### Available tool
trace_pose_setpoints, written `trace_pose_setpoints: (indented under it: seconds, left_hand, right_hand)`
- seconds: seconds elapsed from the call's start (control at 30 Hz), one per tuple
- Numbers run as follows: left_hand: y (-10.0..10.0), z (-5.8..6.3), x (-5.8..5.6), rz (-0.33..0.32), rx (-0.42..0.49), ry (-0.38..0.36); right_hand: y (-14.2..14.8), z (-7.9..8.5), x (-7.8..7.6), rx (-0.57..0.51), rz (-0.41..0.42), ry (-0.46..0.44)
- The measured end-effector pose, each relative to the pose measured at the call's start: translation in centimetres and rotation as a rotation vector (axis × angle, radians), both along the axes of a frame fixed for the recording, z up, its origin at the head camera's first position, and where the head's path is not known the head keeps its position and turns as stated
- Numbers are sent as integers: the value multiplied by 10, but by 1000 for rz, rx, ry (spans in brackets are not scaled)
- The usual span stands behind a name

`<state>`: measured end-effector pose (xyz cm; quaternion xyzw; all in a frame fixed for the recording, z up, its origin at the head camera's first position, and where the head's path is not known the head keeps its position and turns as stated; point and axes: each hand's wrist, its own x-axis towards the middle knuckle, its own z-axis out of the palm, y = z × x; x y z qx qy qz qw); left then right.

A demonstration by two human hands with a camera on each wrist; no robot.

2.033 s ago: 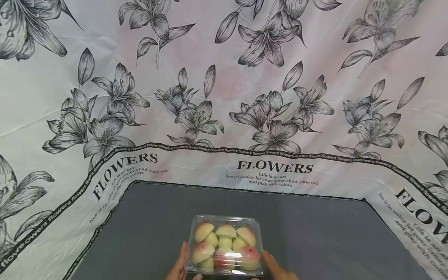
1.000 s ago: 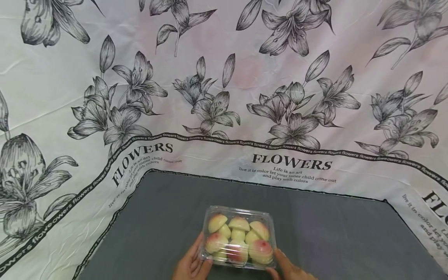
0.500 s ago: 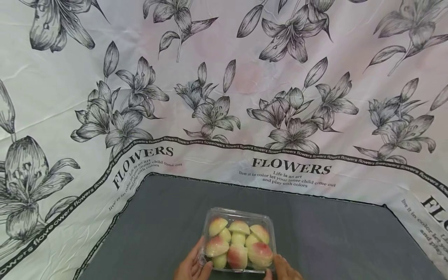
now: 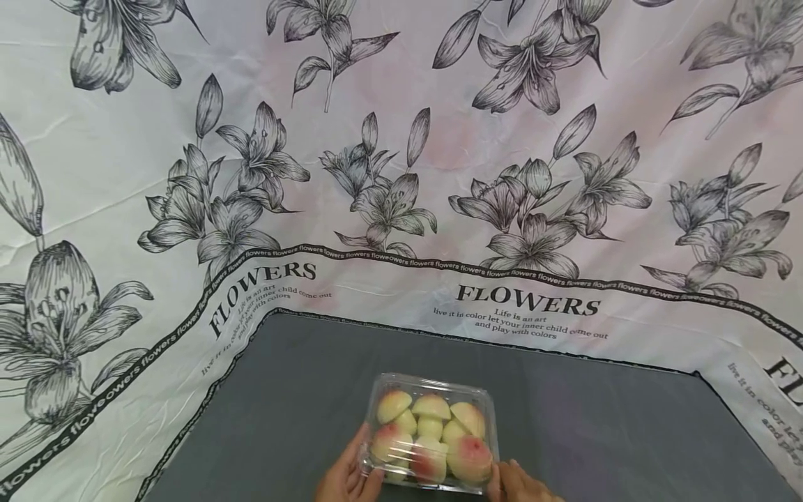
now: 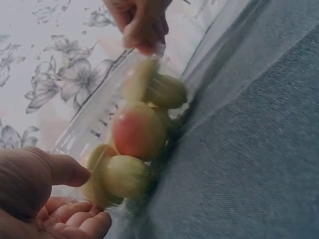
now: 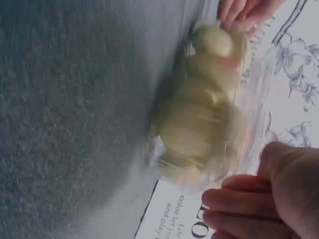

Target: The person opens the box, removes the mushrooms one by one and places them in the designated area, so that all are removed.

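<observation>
A clear plastic clamshell box [image 4: 431, 382] sits near the front of the grey table, its lid down. Through the plastic show several pale yellow, red-blushed mushroom-shaped pieces [image 4: 472, 457]. At its left front corner my left hand [image 4: 348, 474] grips the box, thumb over the corner and fingers curled below, as the left wrist view shows. My right hand [image 4: 517, 482] pinches the right front corner. In the right wrist view the box [image 6: 259, 107] is blurred, with the right thumb at the lid edge and the right hand's fingers [image 6: 244, 206] beside the end.
The grey tabletop [image 4: 602, 411] spreads around the box. A white cloth [image 4: 401, 174] printed with black lilies and the word FLOWERS rises behind and at both sides of the table. A black-edged border [image 4: 502, 345] marks where they meet.
The head view has turned left, so the scene sits farther right. More of both hands shows, with the left thumb over the box corner. The right fingers have closed in on the right front corner.
</observation>
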<state>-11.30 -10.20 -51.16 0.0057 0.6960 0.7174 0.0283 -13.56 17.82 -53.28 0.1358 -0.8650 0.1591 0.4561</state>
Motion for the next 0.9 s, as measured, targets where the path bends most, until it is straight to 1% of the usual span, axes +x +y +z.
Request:
trace_pose_setpoints:
  seconds: [0.03,0.07,0.17,0.27,0.3,0.33,0.4,0.47,0.5,0.57,0.63,0.7,0.73,0.8,0.9]
  left_hand:
    - [0,-1,0,-2,19,18]
    - [0,-1,1,-4,34,34]
    - [1,-1,0,0,39,70]
    - [2,1,-1,-3,24,122]
    - [2,1,-2,-4,17,136]
    - [2,1,-2,-8,11,150]
    - [1,1,-3,-27,11,164]
    - [0,0,-2,-39,13,155]
    - [-1,0,-2,-44,10,149]
    - [-1,0,-1,-43,-23,131]
    - [-1,-1,0,-43,-50,115]
    - [0,0,0,-42,-78,107]
    - [0,0,0,-43,-89,104]
    - [1,2,0,-50,-92,101]
    - [2,3,0,-56,-94,90]
  right_hand:
    - [2,-2,-3,8,29,78]
    - [3,-1,-5,15,56,132]
    - [-4,15,8,10,18,30]
    - [-10,28,23,33,-55,-173]
    - [-11,32,26,53,-92,-257]
    - [-12,35,28,71,-113,-298]
    - [-12,37,28,90,-128,-336]
    - [-12,35,27,84,-122,-306]
    - [-13,33,25,77,-114,-268]
    - [-13,27,20,60,-69,-105]
    - [-13,23,13,66,-15,68]
    - [-12,21,6,100,26,186]
    - [-10,21,4,122,51,229]
    - [-8,22,1,166,82,242]
    - [-7,25,3,215,88,216]
